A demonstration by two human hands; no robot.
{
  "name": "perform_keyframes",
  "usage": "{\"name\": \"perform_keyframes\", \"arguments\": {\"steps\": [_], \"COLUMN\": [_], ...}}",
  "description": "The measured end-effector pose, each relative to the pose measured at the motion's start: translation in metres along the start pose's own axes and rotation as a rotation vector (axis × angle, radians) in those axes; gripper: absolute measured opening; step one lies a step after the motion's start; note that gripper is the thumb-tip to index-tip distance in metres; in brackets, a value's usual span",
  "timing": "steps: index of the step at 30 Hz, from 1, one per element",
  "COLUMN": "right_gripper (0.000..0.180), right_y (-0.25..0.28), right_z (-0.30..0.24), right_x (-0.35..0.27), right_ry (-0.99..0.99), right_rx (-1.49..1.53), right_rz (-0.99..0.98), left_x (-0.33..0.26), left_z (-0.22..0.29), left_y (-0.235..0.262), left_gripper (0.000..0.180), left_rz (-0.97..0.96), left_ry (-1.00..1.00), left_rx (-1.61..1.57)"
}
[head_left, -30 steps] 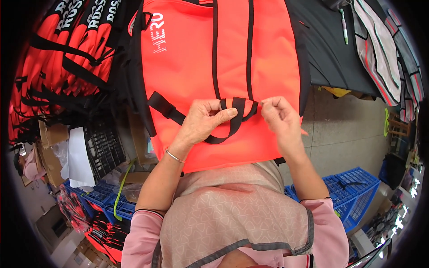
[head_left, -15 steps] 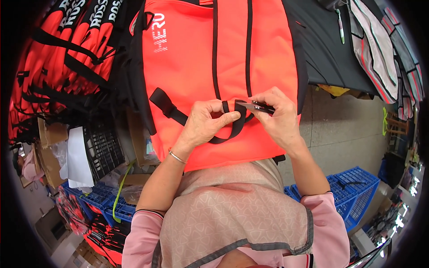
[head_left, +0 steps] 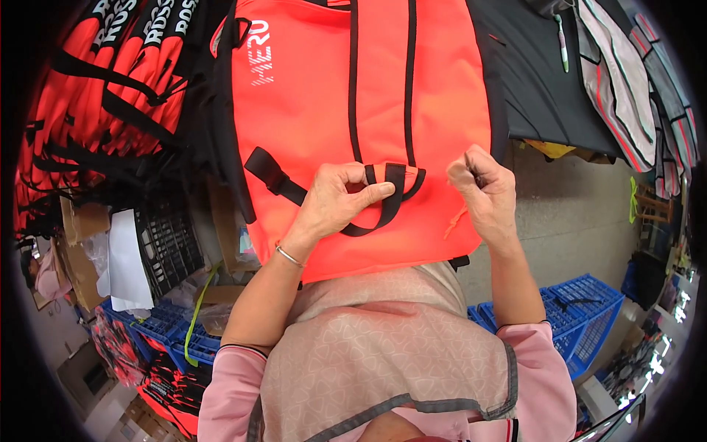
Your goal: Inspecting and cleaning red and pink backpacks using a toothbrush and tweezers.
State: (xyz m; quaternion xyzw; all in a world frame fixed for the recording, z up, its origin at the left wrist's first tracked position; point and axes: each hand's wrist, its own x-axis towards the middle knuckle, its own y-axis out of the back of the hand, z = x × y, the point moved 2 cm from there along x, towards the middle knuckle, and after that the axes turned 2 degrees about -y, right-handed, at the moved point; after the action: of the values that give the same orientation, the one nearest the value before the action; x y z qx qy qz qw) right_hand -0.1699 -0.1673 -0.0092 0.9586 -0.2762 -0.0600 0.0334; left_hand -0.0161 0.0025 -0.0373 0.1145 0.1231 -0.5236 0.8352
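Black strap (head_left: 398, 175) in pincer-like left hand (head_left: 333, 197)

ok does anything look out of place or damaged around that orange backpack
One mild oddity: what looks like a toothbrush lies on the black cloth to the right of the orange backpack, a stray item among sewn goods. No tear or spill stands out; the black webbing loop pinched in the left hand looks intact.

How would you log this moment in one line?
left hand: gripping black strap | right hand: curled, apart from strap, contents unclear | surface: orange bag under hands | nearby: blue crate
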Motion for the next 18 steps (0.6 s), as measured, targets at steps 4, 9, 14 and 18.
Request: {"name": "perform_keyframes", "arguments": {"steps": [4,9,14,18], "right_gripper": [0.016,0.033,0.036,0.037], "right_y": [-0.018,-0.027,-0.034,-0.038], "right_z": [-0.011,-0.001,0.000,0.009], "right_x": [0.001,0.006,0.013,0.011], "right_ry": [0.132,0.265,0.366,0.336], "right_rx": [-0.326,-0.427,-0.455,-0.401], "right_rz": [0.043,-0.018,-0.004,-0.045], "left_x": [0.002,0.001,0.003,0.003], "left_z": [-0.004,-0.001,0.000,-0.001], "left_y": [-0.002,-0.004,-0.002,-0.004], "left_gripper": [0.022,0.018,0.019,0.018], "left_rz": [0.012,0.017,0.009,0.022], "left_ry": [-0.021,-0.025,0.012,0.023], "left_rx": [0.000,-0.047,-0.027,-0.056]}}
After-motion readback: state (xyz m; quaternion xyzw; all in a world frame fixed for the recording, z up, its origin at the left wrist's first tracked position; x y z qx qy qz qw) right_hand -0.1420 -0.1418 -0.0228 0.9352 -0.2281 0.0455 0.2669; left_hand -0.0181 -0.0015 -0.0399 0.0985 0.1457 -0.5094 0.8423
